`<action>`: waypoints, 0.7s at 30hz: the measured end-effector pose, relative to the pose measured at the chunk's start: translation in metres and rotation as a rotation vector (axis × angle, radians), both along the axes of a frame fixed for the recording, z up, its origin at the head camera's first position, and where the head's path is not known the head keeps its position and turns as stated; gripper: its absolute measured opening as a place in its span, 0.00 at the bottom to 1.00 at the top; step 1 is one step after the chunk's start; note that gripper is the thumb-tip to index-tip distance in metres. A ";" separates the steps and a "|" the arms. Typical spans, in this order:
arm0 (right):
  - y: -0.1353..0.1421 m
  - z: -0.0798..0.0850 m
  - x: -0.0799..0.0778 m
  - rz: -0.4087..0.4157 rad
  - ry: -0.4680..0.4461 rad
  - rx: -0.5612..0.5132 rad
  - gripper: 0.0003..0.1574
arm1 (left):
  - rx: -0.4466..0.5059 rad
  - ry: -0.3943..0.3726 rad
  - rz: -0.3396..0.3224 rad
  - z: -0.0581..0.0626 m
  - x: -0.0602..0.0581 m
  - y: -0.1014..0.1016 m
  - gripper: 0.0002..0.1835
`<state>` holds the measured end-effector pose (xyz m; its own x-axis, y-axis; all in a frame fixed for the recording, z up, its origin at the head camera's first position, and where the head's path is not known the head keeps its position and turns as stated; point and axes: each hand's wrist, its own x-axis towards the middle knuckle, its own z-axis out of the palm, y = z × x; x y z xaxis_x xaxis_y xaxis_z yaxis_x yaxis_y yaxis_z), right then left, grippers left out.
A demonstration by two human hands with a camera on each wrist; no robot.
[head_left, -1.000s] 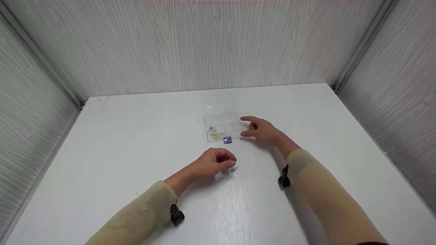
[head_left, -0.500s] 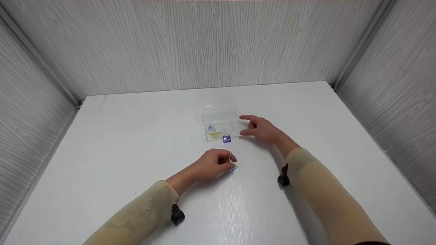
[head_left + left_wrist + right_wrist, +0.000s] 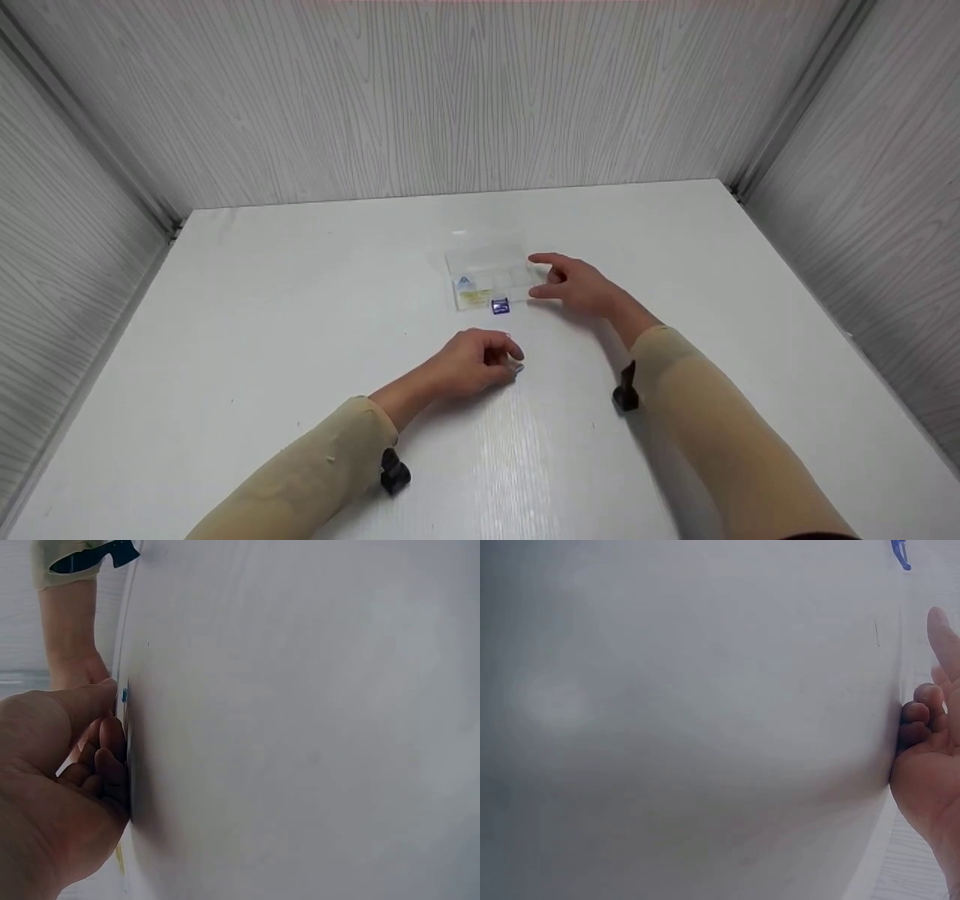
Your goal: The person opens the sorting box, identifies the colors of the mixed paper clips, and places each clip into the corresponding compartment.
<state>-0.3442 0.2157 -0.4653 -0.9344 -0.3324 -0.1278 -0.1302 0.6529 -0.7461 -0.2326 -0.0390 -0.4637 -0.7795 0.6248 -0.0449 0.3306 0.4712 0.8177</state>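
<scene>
In the head view my left hand (image 3: pixel 471 364) lies low over the white table, thumb and index fingertips slightly apart. A small blue paper clip (image 3: pixel 518 368) shows at the thumb tip, mostly covered by it; the left wrist view also shows the blue clip (image 3: pixel 124 695) just by the thumb. Farther back, a clear plastic compartment box (image 3: pixel 512 279) stands with its lid tipped back. My right hand (image 3: pixel 581 286) rests at the box's right side, index finger and thumb extended against it, the other fingers curled under.
Yellow pieces (image 3: pixel 474 297) and a blue piece (image 3: pixel 464 280) lie in the box's left compartments. A purple-blue plastic piece (image 3: pixel 500 306) sits at its front edge. Wood-grain panels (image 3: pixel 450 97) enclose the table at the back and sides.
My left thumb has moved slightly right over the paper clip, which was fully visible beside it and is now mostly covered. My right hand stays at the box.
</scene>
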 end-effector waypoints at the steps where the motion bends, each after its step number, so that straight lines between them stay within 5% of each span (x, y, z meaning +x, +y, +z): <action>1: 0.000 0.000 0.000 0.003 0.004 -0.002 0.42 | 0.002 0.003 -0.002 0.000 0.000 0.000 0.11; 21: -0.001 0.002 0.000 0.008 0.022 0.003 0.41 | -0.035 0.031 -0.021 -0.003 -0.003 0.001 0.11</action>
